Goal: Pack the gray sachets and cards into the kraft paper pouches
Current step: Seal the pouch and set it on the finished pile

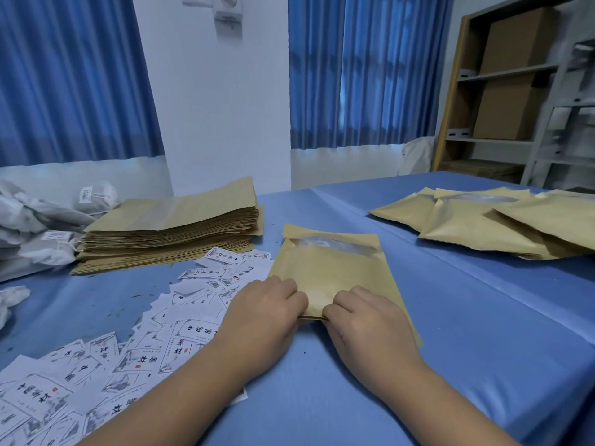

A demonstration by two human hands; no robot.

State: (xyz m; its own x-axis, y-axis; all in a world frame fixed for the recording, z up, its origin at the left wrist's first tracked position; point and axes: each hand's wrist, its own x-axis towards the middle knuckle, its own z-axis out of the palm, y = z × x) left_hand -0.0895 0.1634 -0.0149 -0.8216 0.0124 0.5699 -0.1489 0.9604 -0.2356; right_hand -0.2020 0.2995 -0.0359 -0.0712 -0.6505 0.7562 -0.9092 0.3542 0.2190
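Both pinch pouch (331,268) edge: left hand (267,304), right hand (363,317) | cards (180,333) left | pouch stack (174,226), gray sachets (48,249) beyond | filled pouches (483,223) right

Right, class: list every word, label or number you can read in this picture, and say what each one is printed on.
"中国茶材", as best it reads: on the white printed paper cards; their smaller print is unreadable.
White tag on a gray fabric sachet: too small to read.
White wall unit: its label is blurred, unreadable.
Tan kraft paper pouch being held: no print visible.
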